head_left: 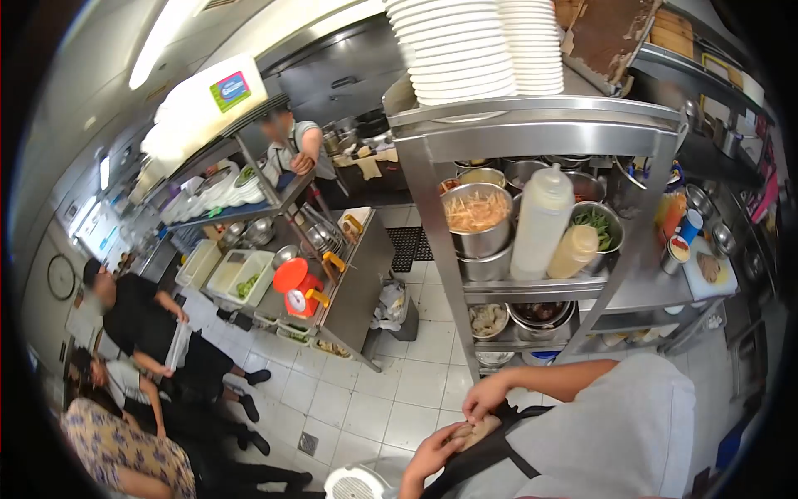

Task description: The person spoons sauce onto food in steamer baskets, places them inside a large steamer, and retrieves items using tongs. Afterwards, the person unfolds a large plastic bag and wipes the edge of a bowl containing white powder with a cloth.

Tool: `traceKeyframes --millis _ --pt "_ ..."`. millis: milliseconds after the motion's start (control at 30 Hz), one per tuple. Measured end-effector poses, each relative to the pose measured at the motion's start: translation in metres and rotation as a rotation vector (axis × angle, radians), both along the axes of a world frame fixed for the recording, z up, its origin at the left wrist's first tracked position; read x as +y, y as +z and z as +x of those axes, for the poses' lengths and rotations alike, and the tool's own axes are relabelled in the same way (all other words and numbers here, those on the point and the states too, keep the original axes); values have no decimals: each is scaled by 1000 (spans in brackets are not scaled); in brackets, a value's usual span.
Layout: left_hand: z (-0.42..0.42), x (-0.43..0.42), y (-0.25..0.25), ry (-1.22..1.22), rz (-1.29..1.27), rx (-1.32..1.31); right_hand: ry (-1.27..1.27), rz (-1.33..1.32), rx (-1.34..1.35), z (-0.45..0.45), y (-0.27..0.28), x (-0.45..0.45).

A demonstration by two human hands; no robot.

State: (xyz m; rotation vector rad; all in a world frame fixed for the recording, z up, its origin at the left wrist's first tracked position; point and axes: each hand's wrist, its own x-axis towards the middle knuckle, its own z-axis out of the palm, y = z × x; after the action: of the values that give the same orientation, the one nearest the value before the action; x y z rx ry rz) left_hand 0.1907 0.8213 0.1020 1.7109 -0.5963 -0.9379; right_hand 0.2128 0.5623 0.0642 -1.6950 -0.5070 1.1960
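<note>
Just in front of the black apron (470,457) and grey shirt (598,428), my two hands come together low in the view. My right hand (489,396) reaches in from above with its fingertips pinched on a small, pale tan, wrinkled item (480,432). Below and to the left, my left hand (440,450) has bent fingers closed at the near side of that same item. Its kind is too small and partly covered to make out. No other object touches my hands.
A steel shelf (532,289) holds food pots, squeeze bottles (542,223) and stacked white plates (453,50). Left are a counter with a red scale (295,287), a bin (395,309) and several people (150,324). A white round-topped object (356,482) stands near my left hand.
</note>
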Motion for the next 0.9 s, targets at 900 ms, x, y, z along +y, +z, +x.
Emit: traceKeyframes --millis 900 --pt "442 86 -27 117 -164 112 -418 -1249 95 -133 -215 -57"
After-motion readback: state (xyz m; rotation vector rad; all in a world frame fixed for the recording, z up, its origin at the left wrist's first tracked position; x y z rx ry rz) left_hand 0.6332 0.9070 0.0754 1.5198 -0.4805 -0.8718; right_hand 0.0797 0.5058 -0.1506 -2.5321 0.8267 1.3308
